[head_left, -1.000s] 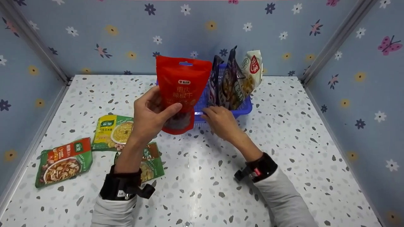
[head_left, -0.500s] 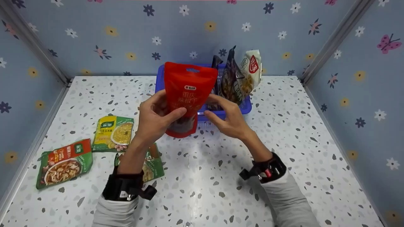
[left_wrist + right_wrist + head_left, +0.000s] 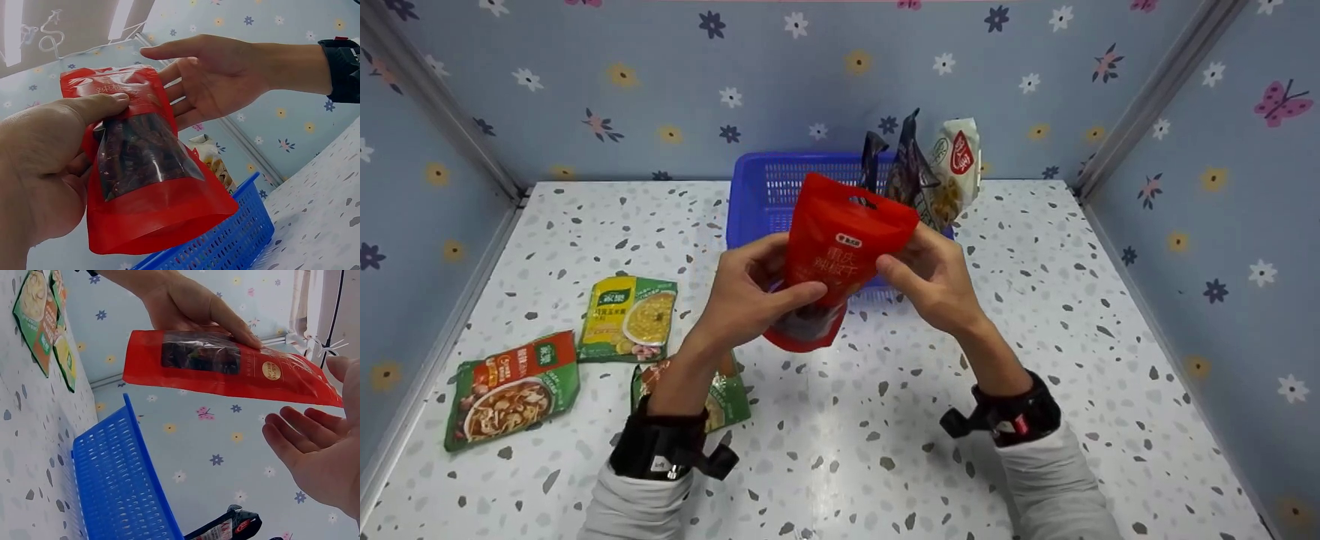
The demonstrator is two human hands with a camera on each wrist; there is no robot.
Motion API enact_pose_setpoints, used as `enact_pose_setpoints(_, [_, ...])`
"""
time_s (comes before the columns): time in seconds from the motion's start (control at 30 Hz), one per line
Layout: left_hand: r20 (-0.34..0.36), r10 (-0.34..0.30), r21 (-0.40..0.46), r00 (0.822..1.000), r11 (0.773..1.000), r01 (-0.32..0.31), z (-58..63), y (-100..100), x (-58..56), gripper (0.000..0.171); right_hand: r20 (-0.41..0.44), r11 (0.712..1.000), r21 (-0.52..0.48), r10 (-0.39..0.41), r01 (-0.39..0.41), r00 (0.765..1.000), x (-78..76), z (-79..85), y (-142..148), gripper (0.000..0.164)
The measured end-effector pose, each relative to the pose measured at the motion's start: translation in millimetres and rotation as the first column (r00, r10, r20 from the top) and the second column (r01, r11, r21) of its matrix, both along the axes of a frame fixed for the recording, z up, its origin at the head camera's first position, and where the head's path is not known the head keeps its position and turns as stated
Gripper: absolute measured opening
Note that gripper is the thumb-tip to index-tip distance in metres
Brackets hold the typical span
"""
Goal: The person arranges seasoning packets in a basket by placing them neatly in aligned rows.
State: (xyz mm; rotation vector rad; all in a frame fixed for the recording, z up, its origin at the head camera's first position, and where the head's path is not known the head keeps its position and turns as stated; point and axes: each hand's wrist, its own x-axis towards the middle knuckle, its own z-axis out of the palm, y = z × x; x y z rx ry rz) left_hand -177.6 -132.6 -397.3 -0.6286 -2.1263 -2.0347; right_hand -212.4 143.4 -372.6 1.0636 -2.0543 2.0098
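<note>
My left hand (image 3: 746, 292) grips a red stand-up pouch (image 3: 847, 251) by its left side, thumb across the front and fingers behind. The pouch tilts to the right, raised in front of the blue basket (image 3: 746, 199). Through its clear window in the left wrist view, dark dried chilies (image 3: 146, 152) show. My right hand (image 3: 941, 281) is at the pouch's upper right edge, thumb apart from the fingers. From the right wrist view, the fingers (image 3: 298, 430) lie loosely extended just off the pouch, and nothing is held there.
Two dark bags (image 3: 911, 165) and a white bag (image 3: 956, 169) stand upright in the basket's right part. On the speckled table's left lie a yellow-green soup packet (image 3: 626, 319), a red-green packet (image 3: 514, 390) and a brown-green packet (image 3: 727, 397). Flowered walls enclose the table.
My left hand has brought the pouch right and nearer, tilting it rightward. My right hand has left the basket's front rim, moved right, and spread its fingers beside the pouch.
</note>
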Motion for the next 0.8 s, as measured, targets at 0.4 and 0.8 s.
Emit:
enact_pose_setpoints(0.4, [0.016, -0.071, -0.045, 0.997, 0.996, 0.072, -2.9, 3.4, -0.5, 0.054, -0.035, 0.985, 0.061, -0.161, 0.163, 0.986, 4.1, -1.0, 1.9, 0.028])
enact_pose_setpoints(0.8, [0.040, -0.101, -0.056, 0.994, 0.993, 0.103, -4.5, 2.8, -2.9, 0.057, -0.071, 0.989, 0.039, -0.139, 0.142, 0.988, 0.4, -1.3, 3.8, 0.013])
